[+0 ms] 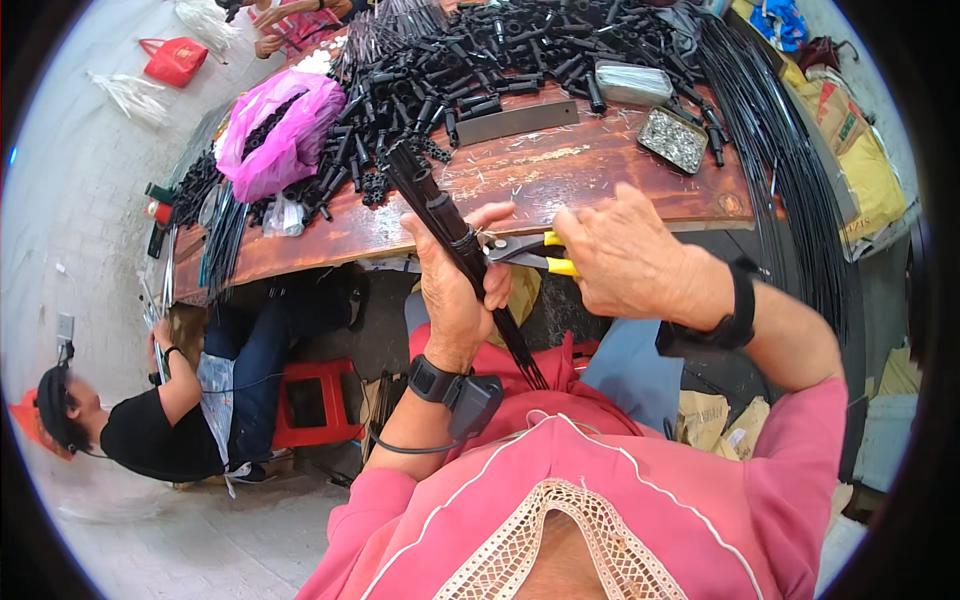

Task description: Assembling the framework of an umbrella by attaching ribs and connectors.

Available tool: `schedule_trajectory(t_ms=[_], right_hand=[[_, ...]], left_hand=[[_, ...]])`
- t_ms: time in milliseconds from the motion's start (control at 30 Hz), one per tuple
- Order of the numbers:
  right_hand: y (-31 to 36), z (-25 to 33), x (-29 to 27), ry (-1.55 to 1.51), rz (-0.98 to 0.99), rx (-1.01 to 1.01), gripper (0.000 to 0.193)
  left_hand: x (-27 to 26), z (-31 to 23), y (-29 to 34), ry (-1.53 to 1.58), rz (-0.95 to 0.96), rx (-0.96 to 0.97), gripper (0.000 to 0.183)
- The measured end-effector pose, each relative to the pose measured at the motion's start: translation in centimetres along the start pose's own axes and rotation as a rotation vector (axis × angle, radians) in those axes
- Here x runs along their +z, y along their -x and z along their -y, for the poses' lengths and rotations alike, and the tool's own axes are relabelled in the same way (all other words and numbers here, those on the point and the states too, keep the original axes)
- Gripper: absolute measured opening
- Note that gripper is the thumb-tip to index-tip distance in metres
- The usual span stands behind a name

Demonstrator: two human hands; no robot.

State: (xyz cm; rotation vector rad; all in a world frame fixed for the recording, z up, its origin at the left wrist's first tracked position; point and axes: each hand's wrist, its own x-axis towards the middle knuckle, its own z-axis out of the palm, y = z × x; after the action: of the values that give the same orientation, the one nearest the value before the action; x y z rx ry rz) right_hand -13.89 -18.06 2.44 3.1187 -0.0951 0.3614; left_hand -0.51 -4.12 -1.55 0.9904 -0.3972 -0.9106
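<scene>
My left hand (pixel 452 300) is wrapped round an umbrella frame (pixel 440 212), a folded bundle of thin black ribs with a black tubular piece near its top. It slants from the table edge down toward my lap. In my right hand (pixel 640 255) is a pair of pliers (pixel 555 264) with yellow handles, its fingers closed round the grips. The metal jaws meet the frame beside my left thumb, where a thin wire seems to be wound round the ribs. Whether the jaws grip that wire cannot be made out.
Black plastic tubes (pixel 480 65) heap on the wooden table (pixel 590 165), beside a pink bag (pixel 235 150), a metal bar (pixel 520 122), a tin of small metal pieces (pixel 645 140) and a clear container (pixel 633 85). Long black rods (pixel 785 180) hang at right. A co-worker (pixel 160 430) sits left, near a red stool (pixel 300 435).
</scene>
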Motion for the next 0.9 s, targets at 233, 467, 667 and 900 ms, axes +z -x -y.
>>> schedule_trajectory(t_ms=[233,467,667,900], right_hand=[[0.1,0.0,1.2,-0.298,-0.017,0.231,0.037],[-0.6,0.0,1.1,-0.262,-0.232,0.148,0.059],[-1.2,-0.1,0.8,-0.137,-0.311,0.079,0.061],[-1.3,-0.1,0.4,0.001,-0.338,0.055,0.059]], left_hand=[[-1.3,0.0,0.3,-0.084,0.186,0.245,0.100],[-1.1,-0.2,0.7,-0.128,0.162,0.195,0.095],[-1.4,-0.2,0.8,-0.078,0.192,0.172,0.088],[-1.0,-0.5,0.9,-0.100,0.166,0.165,0.082]])
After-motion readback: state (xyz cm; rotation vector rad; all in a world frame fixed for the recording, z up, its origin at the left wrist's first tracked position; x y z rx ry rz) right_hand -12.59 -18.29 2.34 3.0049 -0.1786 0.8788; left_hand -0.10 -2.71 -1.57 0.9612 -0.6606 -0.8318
